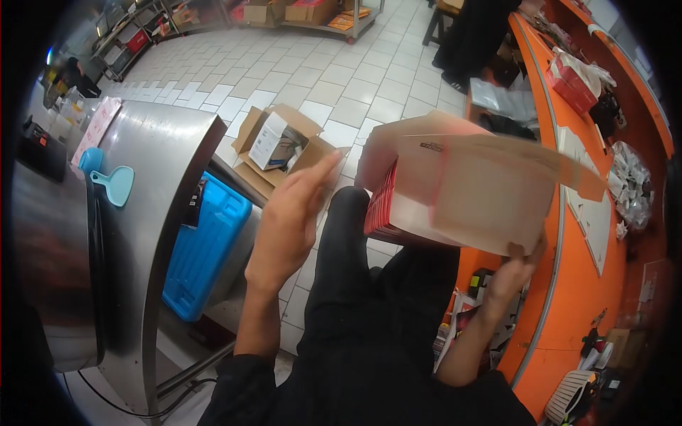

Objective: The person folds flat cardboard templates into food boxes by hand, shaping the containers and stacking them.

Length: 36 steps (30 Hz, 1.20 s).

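Note:
An opened-out cardboard box [490,195], plain inside with red outer edges, is tilted above my lap. My right hand [515,273] grips its lower right edge, the fingers partly blurred. Below and left of it, a stack of red-edged folded cardboard [381,207] rests by my knee. To the left of the box my left hand [295,213] is raised, fingers stretched out and touching nothing. Beyond that hand, on the floor, an open brown carton [249,174] holds a white box [268,142].
On the left is a steel table [160,142] with a light-blue scoop [117,186]; a blue plastic crate [206,248] sits beneath. An orange counter [568,312] runs along the right, bearing plastic bags [631,188]. A person in dark clothes [472,35] stands at the back.

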### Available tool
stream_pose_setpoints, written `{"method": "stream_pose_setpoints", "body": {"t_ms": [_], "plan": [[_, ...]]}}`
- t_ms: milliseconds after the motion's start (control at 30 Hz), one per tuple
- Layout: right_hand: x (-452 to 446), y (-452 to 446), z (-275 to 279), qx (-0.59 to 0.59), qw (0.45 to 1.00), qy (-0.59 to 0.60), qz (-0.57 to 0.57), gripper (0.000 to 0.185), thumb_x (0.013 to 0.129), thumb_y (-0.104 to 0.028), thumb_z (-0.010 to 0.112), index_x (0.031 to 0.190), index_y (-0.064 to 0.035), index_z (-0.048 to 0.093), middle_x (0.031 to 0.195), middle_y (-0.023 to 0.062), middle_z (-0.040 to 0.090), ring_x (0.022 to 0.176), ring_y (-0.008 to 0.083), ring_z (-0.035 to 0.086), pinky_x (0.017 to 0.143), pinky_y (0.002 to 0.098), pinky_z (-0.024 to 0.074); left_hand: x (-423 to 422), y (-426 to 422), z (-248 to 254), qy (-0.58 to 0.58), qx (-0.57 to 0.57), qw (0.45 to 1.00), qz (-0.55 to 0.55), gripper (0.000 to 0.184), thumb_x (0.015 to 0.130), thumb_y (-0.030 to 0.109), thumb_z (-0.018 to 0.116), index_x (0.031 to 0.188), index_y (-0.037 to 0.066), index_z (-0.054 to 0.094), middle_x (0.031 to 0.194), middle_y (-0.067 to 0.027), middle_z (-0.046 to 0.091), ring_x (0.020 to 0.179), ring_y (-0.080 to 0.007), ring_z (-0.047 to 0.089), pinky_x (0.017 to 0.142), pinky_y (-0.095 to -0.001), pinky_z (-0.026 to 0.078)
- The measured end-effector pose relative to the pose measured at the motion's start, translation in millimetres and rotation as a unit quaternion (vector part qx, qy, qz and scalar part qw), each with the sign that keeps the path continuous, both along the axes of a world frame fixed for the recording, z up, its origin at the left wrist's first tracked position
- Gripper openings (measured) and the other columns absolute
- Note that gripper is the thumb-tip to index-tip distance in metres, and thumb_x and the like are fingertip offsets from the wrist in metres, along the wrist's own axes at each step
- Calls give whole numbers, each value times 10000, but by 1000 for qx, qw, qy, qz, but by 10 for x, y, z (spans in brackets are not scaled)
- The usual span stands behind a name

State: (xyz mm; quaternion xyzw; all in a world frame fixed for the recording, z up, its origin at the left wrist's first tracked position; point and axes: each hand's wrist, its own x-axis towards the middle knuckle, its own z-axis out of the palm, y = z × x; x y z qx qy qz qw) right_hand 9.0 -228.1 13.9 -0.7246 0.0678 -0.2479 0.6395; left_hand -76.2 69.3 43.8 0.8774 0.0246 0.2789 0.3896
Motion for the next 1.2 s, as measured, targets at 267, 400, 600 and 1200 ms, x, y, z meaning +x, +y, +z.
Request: {"method": "stream_pose_setpoints", "body": {"t_ms": [267, 400, 600, 1200], "plan": [[59, 264, -354, -270, 962, -26, 34, 367, 951, -155, 585, 1277, 9, 546, 1220, 176, 586, 1161, 291, 554, 993, 387, 426, 29, 14, -302, 47, -55, 991, -109, 385, 957, 92, 576, 1338, 41, 563, 1223, -197, 639, 1122, -334, 617, 957, -396, 472], [33, 213, -269, -335, 942, -34, -6, 312, 941, -169, 599, 1207, -10, 627, 1086, 195, 641, 989, 346, 610, 916, 408, 460, 55, 10, -264, 146, -197, 965, -94, 399, 973, 143, 587, 1360, 50, 563, 1161, -193, 670, 1002, -242, 678, 857, -346, 515], [-69, 94, -56, -361, 923, 86, 100, 322, 887, -82, 545, 1183, 4, 637, 972, 239, 618, 925, 383, 602, 858, 434, 463, 416, -44, -489, -13, -247, 969, -22, 565, 905, 99, 684, 1427, 39, 477, 1296, -177, 603, 1144, -243, 607, 958, -349, 496], [580, 24, -150, -218, 966, -15, 142, 251, 940, -205, 624, 975, 32, 697, 814, 182, 699, 743, 264, 684, 694, 331, 502, 948, -213, -487, 146, -359, 922, -23, 266, 955, 166, 655, 1105, -52, 675, 972, -82, 724, 856, -117, 664, 749, -257, 530]]}}
